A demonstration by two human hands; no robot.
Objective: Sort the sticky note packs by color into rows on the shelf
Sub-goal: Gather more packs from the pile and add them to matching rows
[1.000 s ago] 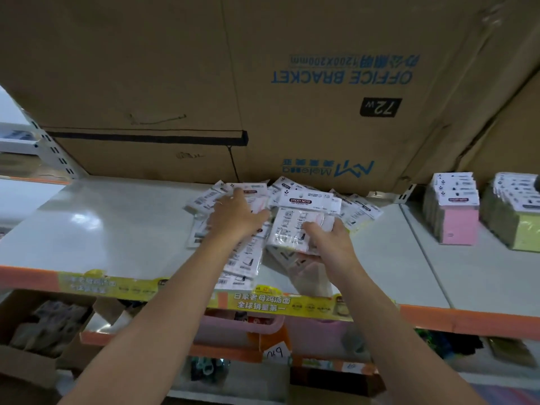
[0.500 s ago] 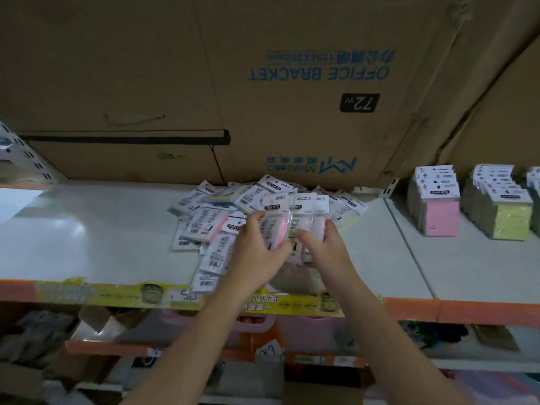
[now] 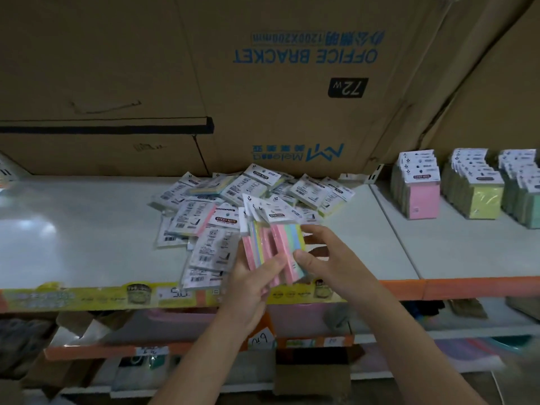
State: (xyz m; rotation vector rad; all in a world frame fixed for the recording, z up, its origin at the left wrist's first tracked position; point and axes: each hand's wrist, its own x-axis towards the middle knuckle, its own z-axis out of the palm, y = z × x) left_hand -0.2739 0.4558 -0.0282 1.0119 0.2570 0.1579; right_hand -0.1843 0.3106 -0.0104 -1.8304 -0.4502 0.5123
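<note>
**Pile**: loose sticky-note packs, mostly label side up, lying mid-shelf.

**Fan**: several striped packs (pink, yellow, green, blue) held at the pile's front-right corner, over the shelf's front edge.
- Your left hand grips the fan's lower end, thumb laid across the front.
- Your right hand pinches the fan's right edge between thumb and fingertips.

**Left of the pile:** a wide stretch of white shelf surface, running to the frame edge.

**Right of the pile:** a shorter white stretch up to the panel seam. Past it, well apart, stand the pink row, yellow row and green row, all upright.

**Behind the pile:** cartons along the back edge, close to the rear packs.

**In front of the pile:** the nearest packs reach the yellow strip on the lip.
</note>
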